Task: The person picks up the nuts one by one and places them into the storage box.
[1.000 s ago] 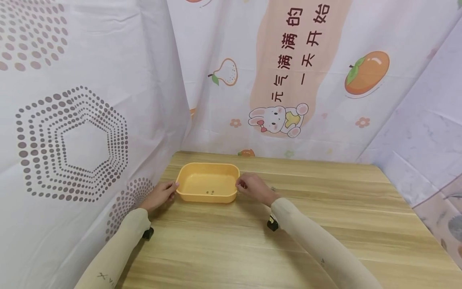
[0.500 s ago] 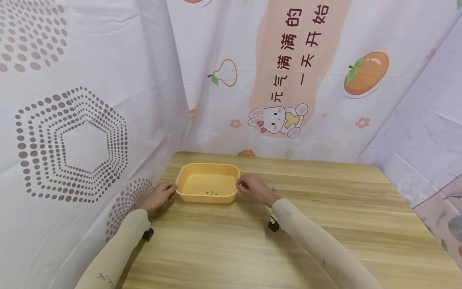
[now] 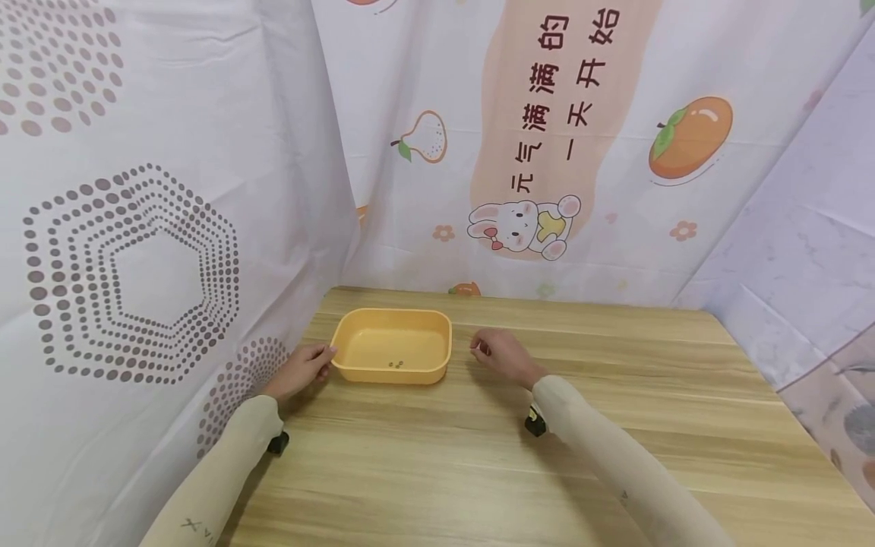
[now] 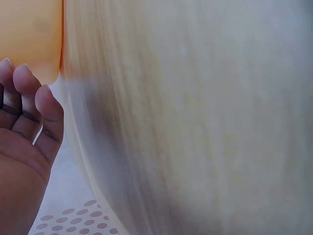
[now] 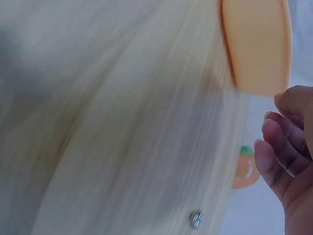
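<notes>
A yellow plastic basin point(image 3: 393, 342) sits on the wooden table in the head view. Several tiny ring-like pieces point(image 3: 398, 365) lie on its floor near the front wall; they are too small to identify. My left hand point(image 3: 304, 371) pinches the basin's left rim, thumb on top. In the left wrist view the curled fingers point(image 4: 49, 105) are against the basin's wall point(image 4: 29, 34). Just right of the basin, apart from it, my right hand point(image 3: 504, 355) hovers with loosely bent fingers. Nothing shows between its fingers point(image 5: 274, 161) in the right wrist view.
A small shiny metal piece point(image 5: 196, 219) lies on the table near the right hand. White printed curtains point(image 3: 437, 190) stand behind the table, with another curtain point(image 3: 164, 266) close along the left side. Bare wood table point(image 3: 424, 463) extends in front and right.
My right hand has let go of the basin's right rim and moved off to the right. Inside the basin, the tiny pieces have shifted slightly. The left hand stays on the left rim.
</notes>
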Motion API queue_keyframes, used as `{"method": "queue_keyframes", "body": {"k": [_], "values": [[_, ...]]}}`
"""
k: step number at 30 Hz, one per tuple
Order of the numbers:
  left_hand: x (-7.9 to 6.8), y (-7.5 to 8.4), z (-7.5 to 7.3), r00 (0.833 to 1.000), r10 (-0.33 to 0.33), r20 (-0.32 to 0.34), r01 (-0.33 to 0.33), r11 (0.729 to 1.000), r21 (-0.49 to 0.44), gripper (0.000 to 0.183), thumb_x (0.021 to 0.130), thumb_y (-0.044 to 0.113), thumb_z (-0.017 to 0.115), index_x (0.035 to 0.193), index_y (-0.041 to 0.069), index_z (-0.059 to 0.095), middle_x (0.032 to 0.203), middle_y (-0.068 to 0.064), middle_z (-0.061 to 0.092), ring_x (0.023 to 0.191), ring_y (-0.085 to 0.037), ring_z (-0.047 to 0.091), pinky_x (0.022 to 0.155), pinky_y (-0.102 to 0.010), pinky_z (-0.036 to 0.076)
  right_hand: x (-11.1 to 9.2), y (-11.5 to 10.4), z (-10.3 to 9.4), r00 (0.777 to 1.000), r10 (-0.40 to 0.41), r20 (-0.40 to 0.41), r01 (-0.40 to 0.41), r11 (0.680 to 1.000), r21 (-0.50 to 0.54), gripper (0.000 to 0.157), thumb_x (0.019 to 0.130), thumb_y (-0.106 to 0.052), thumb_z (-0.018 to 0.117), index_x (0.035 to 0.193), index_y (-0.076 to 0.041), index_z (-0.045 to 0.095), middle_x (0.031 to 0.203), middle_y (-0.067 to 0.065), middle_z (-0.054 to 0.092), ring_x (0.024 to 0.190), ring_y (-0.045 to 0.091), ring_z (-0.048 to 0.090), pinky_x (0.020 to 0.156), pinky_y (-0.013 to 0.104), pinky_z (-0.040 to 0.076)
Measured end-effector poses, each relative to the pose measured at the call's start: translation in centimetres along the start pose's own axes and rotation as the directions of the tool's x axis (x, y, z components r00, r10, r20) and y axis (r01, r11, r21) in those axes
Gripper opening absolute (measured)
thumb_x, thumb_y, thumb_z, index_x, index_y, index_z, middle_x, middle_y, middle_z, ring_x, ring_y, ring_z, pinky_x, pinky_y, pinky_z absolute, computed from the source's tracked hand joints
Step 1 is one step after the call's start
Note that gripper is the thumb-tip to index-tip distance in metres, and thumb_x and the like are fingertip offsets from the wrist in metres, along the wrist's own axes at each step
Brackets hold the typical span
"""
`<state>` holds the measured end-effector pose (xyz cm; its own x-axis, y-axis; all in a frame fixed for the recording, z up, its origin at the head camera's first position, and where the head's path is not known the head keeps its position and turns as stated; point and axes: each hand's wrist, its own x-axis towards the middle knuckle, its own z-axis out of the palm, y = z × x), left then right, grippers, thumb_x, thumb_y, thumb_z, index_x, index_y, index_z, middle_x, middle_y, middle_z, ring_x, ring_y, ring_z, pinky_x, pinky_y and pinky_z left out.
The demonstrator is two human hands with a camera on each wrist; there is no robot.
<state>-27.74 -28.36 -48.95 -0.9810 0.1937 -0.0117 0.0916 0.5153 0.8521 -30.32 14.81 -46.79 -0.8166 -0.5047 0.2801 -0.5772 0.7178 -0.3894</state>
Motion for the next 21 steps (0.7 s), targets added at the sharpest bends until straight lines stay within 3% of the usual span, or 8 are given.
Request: {"method": "queue_keyframes", "body": {"k": [5,21], "values": [[-0.1,0.0,0.0,1.0,0.008,0.001,-0.008,1.0,-0.001,0.044,0.102,0.037,0.045,0.087,-0.002,0.056,0.075,-0.011,0.055,0.064,-0.022,0.052,0.053,-0.032,0.047,-0.6,1.4,-0.2,0.998,0.051,0.022,-0.05,0.998,-0.03,0.005,0.091,-0.018,0.066,0.092,-0.014,0.067,0.077,-0.007,0.06,0.069,0.006,0.053,0.062,0.025,0.046],[0.1,0.0,0.0,1.0,0.0,0.001,0.0,1.0,0.007,0.044,0.102,0.035,0.044,0.088,-0.005,0.057,0.074,-0.01,0.055,0.063,-0.021,0.051,0.053,-0.031,0.046,-2.2,4.1,-0.8,0.994,0.112,0.016,-0.111,0.993,-0.042,0.011,0.088,-0.022,0.07,0.088,-0.012,0.067,0.076,-0.004,0.062,0.069,0.009,0.056,0.064,0.029,0.048]]}}
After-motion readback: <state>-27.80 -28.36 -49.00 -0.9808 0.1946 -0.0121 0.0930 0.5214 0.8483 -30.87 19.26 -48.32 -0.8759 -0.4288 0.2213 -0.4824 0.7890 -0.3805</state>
